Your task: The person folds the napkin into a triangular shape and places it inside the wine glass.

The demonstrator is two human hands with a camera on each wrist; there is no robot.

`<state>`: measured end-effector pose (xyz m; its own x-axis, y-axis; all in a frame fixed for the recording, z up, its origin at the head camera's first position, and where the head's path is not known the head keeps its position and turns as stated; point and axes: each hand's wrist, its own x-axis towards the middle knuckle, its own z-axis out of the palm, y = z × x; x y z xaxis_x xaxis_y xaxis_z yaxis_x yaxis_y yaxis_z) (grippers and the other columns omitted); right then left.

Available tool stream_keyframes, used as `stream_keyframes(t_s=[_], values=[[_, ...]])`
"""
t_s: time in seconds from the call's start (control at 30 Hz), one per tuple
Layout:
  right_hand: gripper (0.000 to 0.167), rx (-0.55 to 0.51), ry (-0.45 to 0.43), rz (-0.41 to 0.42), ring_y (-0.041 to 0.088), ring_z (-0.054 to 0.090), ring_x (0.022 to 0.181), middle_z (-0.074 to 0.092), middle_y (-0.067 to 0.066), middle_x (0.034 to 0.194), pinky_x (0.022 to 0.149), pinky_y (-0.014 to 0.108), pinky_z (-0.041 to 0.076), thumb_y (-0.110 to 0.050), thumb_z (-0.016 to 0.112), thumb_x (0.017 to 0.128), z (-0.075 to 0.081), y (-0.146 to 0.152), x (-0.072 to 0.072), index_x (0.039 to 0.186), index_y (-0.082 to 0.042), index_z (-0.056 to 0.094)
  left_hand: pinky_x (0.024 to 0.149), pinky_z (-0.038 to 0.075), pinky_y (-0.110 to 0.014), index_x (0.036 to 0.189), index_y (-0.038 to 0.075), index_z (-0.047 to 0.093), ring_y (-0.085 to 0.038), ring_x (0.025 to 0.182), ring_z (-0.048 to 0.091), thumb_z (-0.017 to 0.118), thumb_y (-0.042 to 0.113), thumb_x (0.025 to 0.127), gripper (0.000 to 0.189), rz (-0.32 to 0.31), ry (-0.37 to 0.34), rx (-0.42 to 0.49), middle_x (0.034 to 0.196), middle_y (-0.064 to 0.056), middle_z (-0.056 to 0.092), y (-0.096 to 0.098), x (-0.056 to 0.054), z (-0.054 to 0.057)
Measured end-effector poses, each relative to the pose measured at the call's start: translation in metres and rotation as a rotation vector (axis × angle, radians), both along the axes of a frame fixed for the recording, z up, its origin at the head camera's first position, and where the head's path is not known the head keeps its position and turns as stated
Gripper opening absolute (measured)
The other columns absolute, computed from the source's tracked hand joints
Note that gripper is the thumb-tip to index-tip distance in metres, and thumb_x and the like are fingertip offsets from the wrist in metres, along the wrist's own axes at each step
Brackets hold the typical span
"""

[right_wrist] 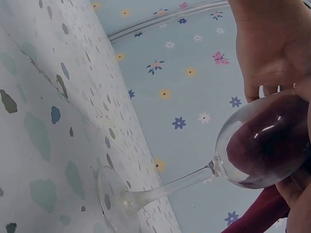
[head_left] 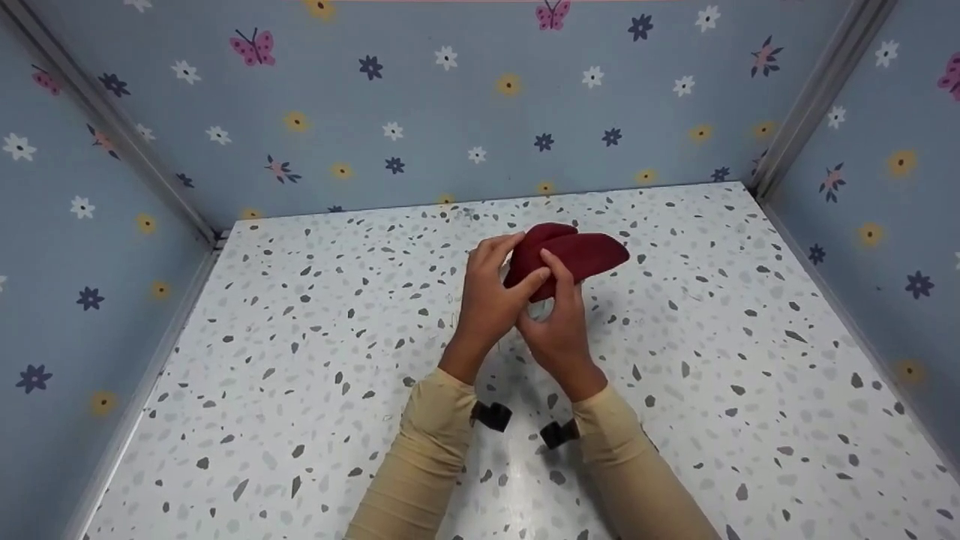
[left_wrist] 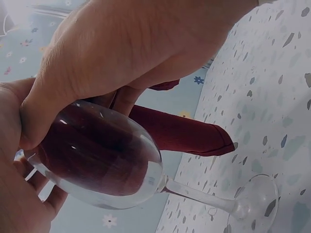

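A dark red cloth napkin [head_left: 589, 255] is tucked into a clear stemmed wine glass [left_wrist: 154, 172], and its upper folds spread out above the rim. One flap hangs over the outside of the bowl on the right. My left hand [head_left: 491, 292] grips the glass near the rim, its fingers behind the bowl and its thumb at the front over the cloth. On the other side my right hand [head_left: 564, 334] pinches the napkin at the rim, index finger laid on the cloth. The glass's foot [right_wrist: 119, 204] is low at the tabletop; contact is hard to tell.
A white speckled tabletop [head_left: 315, 360] lies under both arms. Blue flowered panels [head_left: 427, 97] enclose it at the back and both sides, with metal corner posts [head_left: 817, 97]. A small black wrist camera [head_left: 493, 416] juts from the inner side of the left sleeve, another [head_left: 559, 433] from the right.
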<state>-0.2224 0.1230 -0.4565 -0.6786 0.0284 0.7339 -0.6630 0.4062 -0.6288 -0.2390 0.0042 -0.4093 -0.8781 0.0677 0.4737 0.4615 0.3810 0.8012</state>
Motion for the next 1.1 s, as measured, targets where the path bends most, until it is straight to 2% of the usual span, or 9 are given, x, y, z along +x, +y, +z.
stream_keyframes(t_s=[0.17,0.4,0.63,0.77,1.0,1.1], values=[[0.073,0.003,-0.012,0.005,0.028,0.049,0.126,0.048,0.018,0.142,0.099,0.043,0.049,-0.008,0.077,0.087,0.000,0.000,0.001,0.149,-0.007,0.039,0.096,0.051,-0.037,0.133,0.010,0.064,-0.018,0.124,0.048,0.075,0.033,0.091,0.049,0.029,0.013,0.006,0.131,-0.004,0.058,0.000,0.000,0.000],[0.075,0.004,0.010,0.023,0.025,0.050,0.124,0.046,0.015,0.143,0.097,0.038,0.049,-0.006,0.077,0.086,-0.001,0.001,0.001,0.150,-0.004,0.037,0.093,0.052,-0.030,0.125,0.012,0.071,-0.014,0.115,0.056,0.072,0.031,0.094,0.037,0.098,0.033,0.030,0.122,-0.001,0.065,-0.001,-0.002,0.000],[0.074,-0.007,0.032,0.020,0.024,0.053,0.118,0.049,0.016,0.135,0.094,0.035,0.050,-0.008,0.078,0.086,-0.003,0.001,0.000,0.148,-0.004,0.038,0.094,0.050,-0.029,0.121,0.014,0.074,-0.011,0.113,0.059,0.071,0.030,0.095,0.031,0.134,0.021,0.033,0.120,0.001,0.067,0.000,-0.002,0.004],[0.072,-0.024,0.035,0.020,0.025,0.054,0.115,0.049,0.016,0.135,0.094,0.035,0.050,-0.008,0.080,0.086,-0.003,-0.001,0.001,0.145,-0.004,0.039,0.094,0.051,-0.030,0.120,0.013,0.073,-0.011,0.111,0.061,0.071,0.028,0.095,0.030,0.106,0.001,0.019,0.118,-0.001,0.067,-0.003,-0.003,0.008],[0.067,-0.081,0.003,0.040,0.024,0.056,0.113,0.051,0.012,0.134,0.093,0.035,0.049,-0.010,0.079,0.086,-0.002,-0.002,0.001,0.139,-0.003,0.038,0.089,0.054,-0.032,0.125,0.011,0.063,-0.017,0.117,0.060,0.070,0.030,0.094,0.037,-0.004,-0.131,-0.034,0.124,-0.003,0.065,-0.006,-0.005,0.023],[0.066,-0.098,-0.011,0.047,0.023,0.056,0.113,0.052,0.010,0.133,0.093,0.034,0.049,-0.010,0.079,0.087,-0.002,-0.002,0.001,0.138,-0.003,0.038,0.090,0.052,-0.034,0.128,0.011,0.062,-0.018,0.118,0.057,0.073,0.033,0.092,0.044,-0.008,-0.147,-0.071,0.127,-0.003,0.064,-0.006,-0.006,0.025]])
